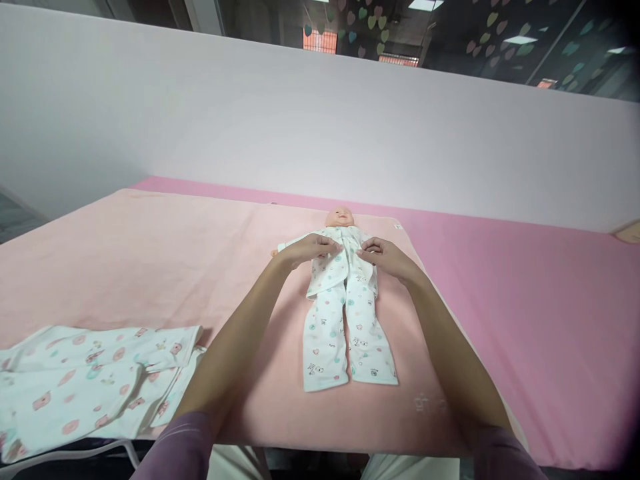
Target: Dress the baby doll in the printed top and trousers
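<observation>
A baby doll (339,217) lies on its back, its head pointing away from me. It wears a white printed baby shirt (327,277) with an open-looking front, and matching white pants (325,340) with the legs laid straight. My left hand (316,247) is over the left side of the shirt's chest, fingertips closed on the cloth near the front edge. Across from it, my right hand (384,257) pinches the shirt's other side with thumb and forefinger. The fastening between the fingers is too small to make out. One doll hand (274,253) shows beyond the left sleeve.
Under the doll is a peach-coloured mat (150,267) on a pink padded surface (525,320). A folded white printed cloth (75,387) lies at the near left. A white partition wall (320,127) rises behind. At the far right edge, a skin-coloured object (629,231) is partly visible.
</observation>
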The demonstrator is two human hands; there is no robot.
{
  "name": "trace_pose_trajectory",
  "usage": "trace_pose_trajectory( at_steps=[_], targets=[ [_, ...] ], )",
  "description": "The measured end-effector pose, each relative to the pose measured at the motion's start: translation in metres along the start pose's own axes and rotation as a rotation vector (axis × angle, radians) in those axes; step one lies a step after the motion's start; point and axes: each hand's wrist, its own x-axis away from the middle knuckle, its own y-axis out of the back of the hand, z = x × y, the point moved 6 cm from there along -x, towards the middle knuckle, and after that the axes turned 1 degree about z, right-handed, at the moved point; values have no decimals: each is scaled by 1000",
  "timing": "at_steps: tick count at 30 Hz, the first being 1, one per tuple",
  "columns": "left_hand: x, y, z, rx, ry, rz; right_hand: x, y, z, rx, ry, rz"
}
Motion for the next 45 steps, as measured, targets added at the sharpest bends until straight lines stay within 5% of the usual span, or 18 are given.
trace_pose_trajectory(
  at_steps=[9, 17, 24, 36, 45],
  targets=[
    [-10, -20, 10, -83, 42, -68, -4, -16, -1, -74, 22, -7],
    [-11, -22, 11, -104, 33, -47, 2, -28, 11, 78, 107, 80],
    [-7, -22, 5, -73, 48, -41, -4, -18, 0, 63, 99, 27],
    [-8, -20, 10, -85, 76, -88, -4, -17, 9, 145, 303, -54],
    [-14, -21, 16, -103, 39, -88, -3, -15, 7, 116, 272, -64]
  ],
)
